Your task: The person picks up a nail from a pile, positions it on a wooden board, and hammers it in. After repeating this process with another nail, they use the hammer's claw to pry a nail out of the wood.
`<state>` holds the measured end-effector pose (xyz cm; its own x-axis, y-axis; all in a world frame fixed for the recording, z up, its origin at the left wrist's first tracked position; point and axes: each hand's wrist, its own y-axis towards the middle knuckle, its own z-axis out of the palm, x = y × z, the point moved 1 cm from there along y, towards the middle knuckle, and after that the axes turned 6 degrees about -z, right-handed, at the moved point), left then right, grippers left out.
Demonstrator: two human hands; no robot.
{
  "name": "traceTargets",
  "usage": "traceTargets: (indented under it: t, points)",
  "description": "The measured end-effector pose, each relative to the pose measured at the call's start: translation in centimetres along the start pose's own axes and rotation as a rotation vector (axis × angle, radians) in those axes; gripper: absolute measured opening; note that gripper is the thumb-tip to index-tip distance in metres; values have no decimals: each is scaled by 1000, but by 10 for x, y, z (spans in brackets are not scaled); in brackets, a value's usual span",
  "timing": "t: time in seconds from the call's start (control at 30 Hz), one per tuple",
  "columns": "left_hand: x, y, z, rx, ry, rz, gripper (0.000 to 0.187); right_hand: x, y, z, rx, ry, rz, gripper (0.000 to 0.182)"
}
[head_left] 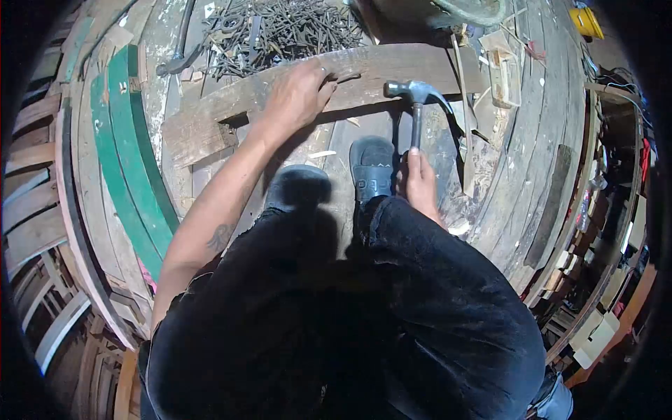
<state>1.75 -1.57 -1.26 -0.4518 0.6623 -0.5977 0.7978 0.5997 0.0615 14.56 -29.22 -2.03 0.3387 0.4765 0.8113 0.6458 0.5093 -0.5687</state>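
My left hand (297, 91) rests on a curved wooden plank (399, 63), its thumb and fingers pinched together. A thin dark nail (348, 77) sticks out sideways from the fingertips, low over the plank's face. In my right hand (420, 183) is a claw hammer (417, 115), gripped near the lower end of its dark handle. The hammer's metal head is up beside the plank's near edge, to the right of the nail, with its claw pointing right. At the plank's left end, a wooden block (203, 143) sits under or against it.
A heap of loose nails (280, 35) lies beyond the plank. A dark metal bar (183, 42) is left of the heap. Green boards (129, 147) lie on the left of the wooden floor (511, 210). My sandalled feet (372, 168) are just below the plank. Stacked wood lines both sides.
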Motion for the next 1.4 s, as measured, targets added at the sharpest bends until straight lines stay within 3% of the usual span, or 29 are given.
traceTargets:
  t: [0.13,0.27,0.67,0.73,0.77,0.87,0.9,1.13,1.17,1.27,1.4]
  points:
    - [-1,-1,-1,30,65,-7,31,0,-5,2,33,-357,-154,43]
    - [2,1,0,18,9,-11,28,13,-14,12,47,-453,-249,41]
    - [2,3,2,-39,-88,-78,26,-9,7,5,175,-122,-20,40]
    - [4,2,3,-85,-110,-9,26,-3,8,5,253,9,78,37]
    - [5,2,6,-28,-128,-81,25,0,8,5,268,83,128,36]
    - [4,0,5,-47,-145,-73,25,11,8,5,277,72,153,36]
    - [5,1,5,-58,-129,-51,25,9,10,4,297,59,139,44]
    - [8,0,8,-115,-54,6,26,7,13,1,312,41,124,41]
    - [6,1,8,-36,-74,-75,26,10,12,1,309,52,143,42]
    - [7,-1,10,-105,-89,-57,27,5,13,-1,320,75,138,42]
    - [6,0,8,-45,-118,-87,24,7,12,0,317,78,124,41]
